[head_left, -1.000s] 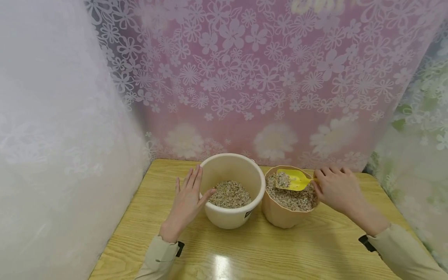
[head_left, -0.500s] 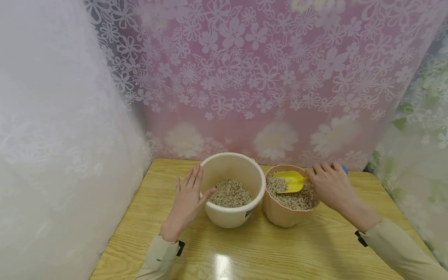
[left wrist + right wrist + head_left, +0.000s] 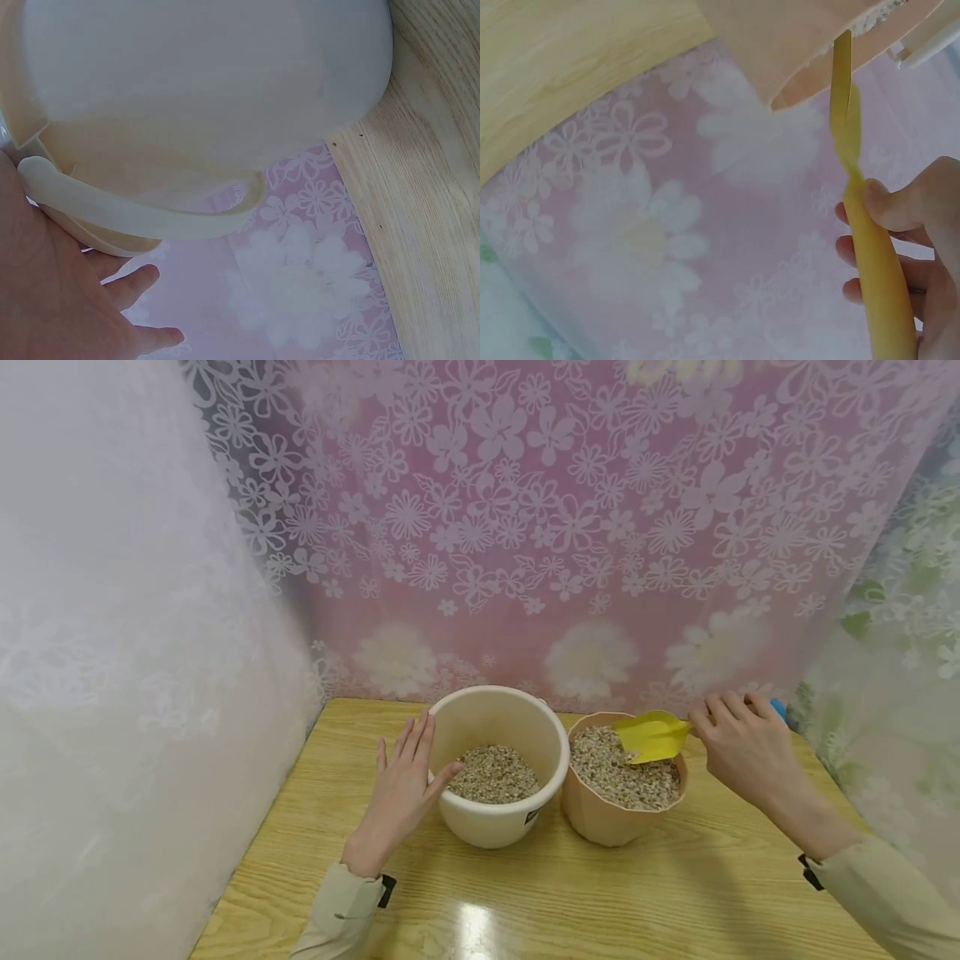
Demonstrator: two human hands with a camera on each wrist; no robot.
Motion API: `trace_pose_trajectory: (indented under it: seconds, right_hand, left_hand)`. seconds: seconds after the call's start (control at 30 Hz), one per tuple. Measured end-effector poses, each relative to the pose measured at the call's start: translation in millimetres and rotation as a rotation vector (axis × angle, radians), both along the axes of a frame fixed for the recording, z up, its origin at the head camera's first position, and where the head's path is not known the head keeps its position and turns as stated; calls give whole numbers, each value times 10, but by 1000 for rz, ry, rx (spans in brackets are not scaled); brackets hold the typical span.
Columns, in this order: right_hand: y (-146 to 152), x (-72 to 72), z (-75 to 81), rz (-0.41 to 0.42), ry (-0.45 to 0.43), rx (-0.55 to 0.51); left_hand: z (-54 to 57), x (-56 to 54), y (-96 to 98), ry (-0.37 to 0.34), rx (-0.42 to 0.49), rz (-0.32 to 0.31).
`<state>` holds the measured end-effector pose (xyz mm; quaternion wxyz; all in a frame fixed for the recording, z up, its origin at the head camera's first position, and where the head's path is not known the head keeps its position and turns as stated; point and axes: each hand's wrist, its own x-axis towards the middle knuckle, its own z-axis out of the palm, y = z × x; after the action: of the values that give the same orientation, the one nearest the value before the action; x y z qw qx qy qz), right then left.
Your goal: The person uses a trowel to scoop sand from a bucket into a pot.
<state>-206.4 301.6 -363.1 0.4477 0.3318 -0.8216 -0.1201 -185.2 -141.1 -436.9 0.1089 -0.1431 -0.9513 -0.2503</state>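
A cream bucket (image 3: pixel 488 831) with a layer of small pebbles (image 3: pixel 495 774) inside stands on the table. My left hand (image 3: pixel 401 789) rests at its left rim, fingers straight and thumb reaching over the edge; in the left wrist view the bucket's handle (image 3: pixel 142 214) hangs beside the fingers. To the right stands a peach-coloured pot (image 3: pixel 611 827), filled nearly to the rim with gravel (image 3: pixel 622 777). My right hand (image 3: pixel 750 756) grips the handle of a yellow plastic shovel (image 3: pixel 652 737) with a blue end. Its blade is tilted over the pot's back right part, with few grains showing on it.
Bucket and pot stand side by side near the back of the wooden table (image 3: pixel 480 893). A pink floral curtain (image 3: pixel 525 568) hangs right behind the table. Pale sheets (image 3: pixel 150 652) line the left and right sides.
My right hand first shifted slightly left, then back right and up with the shovel. The blade turned, and the gravel on it came off into the pot. The left hand stayed in place.
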Motion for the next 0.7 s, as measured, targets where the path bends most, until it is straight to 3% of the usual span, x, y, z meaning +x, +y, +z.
trace_pose_trajectory:
  seconds: [0.13, 0.27, 0.47, 0.7]
  right_hand:
    - [50, 14, 91, 8, 67, -12]
    - [78, 36, 159, -10, 67, -13]
    - [-1, 70, 195, -44, -2, -117]
    - [-354, 82, 200, -43, -90, -168]
  left_hand:
    - [-18, -5, -6, 11, 10, -2]
    - [-30, -11, -8, 15, 13, -4]
    - [-19, -5, -7, 8, -3, -2]
    - [0, 6, -10, -1, -5, -6]
